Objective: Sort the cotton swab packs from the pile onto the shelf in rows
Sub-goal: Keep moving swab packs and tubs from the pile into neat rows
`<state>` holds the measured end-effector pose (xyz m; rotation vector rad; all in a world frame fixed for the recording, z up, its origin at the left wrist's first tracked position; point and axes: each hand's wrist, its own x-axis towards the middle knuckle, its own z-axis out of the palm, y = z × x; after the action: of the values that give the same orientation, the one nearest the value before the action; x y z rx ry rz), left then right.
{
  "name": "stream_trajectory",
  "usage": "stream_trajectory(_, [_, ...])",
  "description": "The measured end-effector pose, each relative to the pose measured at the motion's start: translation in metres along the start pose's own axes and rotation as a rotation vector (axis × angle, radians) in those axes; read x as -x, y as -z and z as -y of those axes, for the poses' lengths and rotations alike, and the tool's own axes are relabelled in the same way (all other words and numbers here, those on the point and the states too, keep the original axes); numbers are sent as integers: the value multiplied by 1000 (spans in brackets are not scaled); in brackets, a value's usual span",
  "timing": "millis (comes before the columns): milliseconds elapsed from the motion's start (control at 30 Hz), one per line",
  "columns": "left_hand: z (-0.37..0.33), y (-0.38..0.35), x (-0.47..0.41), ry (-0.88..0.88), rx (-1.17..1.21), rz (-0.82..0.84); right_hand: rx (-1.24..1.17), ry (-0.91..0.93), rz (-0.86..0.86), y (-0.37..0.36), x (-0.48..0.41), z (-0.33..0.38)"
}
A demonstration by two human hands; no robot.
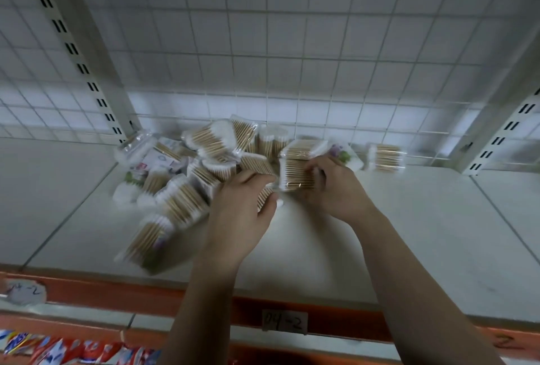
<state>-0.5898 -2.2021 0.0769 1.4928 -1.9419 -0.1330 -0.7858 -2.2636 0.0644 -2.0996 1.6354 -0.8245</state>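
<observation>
I am holding my right hand (pixel 333 186) on the upright pack (pixel 296 173) of cotton swabs, my fingers curling round its right side and clamping it just above the shelf (pixel 409 233), at the right edge of the pile (pixel 190 171). The wooden sticks inside it are lying crosswise, with the white tips at either end.

My left hand (pixel 242 209) is sitting just to the left of it, thumb and fingers closing on a low pack (pixel 264 198) that is mostly hiding under my palm. Only a strip of sticks is showing between thumb and fingers.

The pile is spreading to the left and far side of my hands, with the packs lying tumbled over one another at all angles and blurring toward the near left. A flowered pack (pixel 344 155) is lying just beyond my right hand, and a lone pack (pixel 385 157) is standing farther right against the wire grid back (pixel 292 43).

Along the near edge of the shelf an orange rail (pixel 117 291) is carrying a handwritten label (pixel 285 322) reading 04-2. Coloured packets (pixel 73 350) are showing at the near left, below the rail.
</observation>
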Motion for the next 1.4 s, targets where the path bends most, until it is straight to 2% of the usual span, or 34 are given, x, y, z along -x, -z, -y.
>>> stream_trajectory(667, [-8,-8,-4,3,-8,-14,-126,165,-212,22,21,1])
stream_trajectory(833, [-12,-15,-6,18,23,-35,-153,188,-177,34,22,-7])
stream_trajectory(1033, [-24,-17,-14,17,34,-67,-81,221,-240,53,23,-12])
stream_trajectory(1300, [-38,-23,-41,-32,17,-62,-70,126,-130,84,27,-26])
stream_trajectory(1400, [-44,-31,-54,-65,-15,-6,-113,71,-68,90,32,-29])
